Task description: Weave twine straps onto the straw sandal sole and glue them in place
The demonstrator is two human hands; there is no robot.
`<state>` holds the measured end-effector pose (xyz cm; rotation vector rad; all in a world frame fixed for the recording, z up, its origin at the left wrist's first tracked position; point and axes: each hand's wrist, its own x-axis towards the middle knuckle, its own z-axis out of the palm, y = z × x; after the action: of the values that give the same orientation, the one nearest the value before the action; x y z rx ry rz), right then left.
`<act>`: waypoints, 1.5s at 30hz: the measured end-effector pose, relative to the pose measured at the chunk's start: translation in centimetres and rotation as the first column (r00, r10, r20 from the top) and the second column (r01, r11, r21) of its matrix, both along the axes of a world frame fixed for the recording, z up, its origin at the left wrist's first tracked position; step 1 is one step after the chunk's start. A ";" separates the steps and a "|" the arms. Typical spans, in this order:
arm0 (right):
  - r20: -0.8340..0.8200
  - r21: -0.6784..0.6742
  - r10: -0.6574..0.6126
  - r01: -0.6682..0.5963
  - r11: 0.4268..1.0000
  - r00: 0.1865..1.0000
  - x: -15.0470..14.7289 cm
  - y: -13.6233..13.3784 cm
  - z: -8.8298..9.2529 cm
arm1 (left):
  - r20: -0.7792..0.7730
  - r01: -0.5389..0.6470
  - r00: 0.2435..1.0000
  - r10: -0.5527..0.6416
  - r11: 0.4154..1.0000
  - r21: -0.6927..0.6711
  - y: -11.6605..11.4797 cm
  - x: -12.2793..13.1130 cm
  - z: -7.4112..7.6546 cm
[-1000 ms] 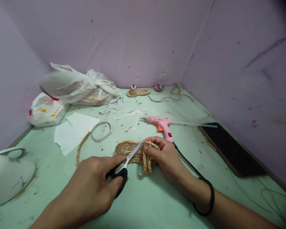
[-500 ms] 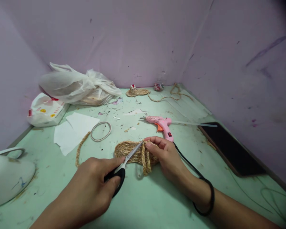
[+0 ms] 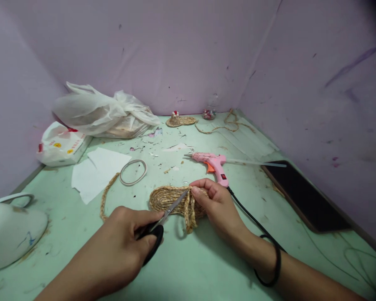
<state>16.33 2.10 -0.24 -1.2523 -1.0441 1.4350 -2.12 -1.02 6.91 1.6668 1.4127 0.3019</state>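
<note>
Three lilac walls [image 3: 144, 50], green tabletop [image 3: 194, 267].

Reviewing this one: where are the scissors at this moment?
In the head view, the scissors are just below and left of centre, in the left hand, tips over the woven straw piece, near the right hand's fingertips.

Glue gun [image 3: 214, 161] behind sole [image 3: 167, 197] — phone [image 3: 307, 200] right; tape ring [image 3: 133, 184] left.

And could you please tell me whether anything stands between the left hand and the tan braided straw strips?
Only the black-handled metal scissors that the left hand holds, reaching over the tan straw sole toward the braided strips; nothing else visible intervenes.
</note>
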 end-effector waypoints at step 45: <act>-0.087 0.018 -0.117 0.119 0.993 0.989 0.1 1.0 -0.7 | 0.459 -0.283 0.700 0.548 0.802 -0.526 -0.5 3.0 -3.7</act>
<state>16.38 3.05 -0.93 -1.2054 -0.9109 1.3703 0.84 -1.54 3.24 0.7548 1.2366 0.6726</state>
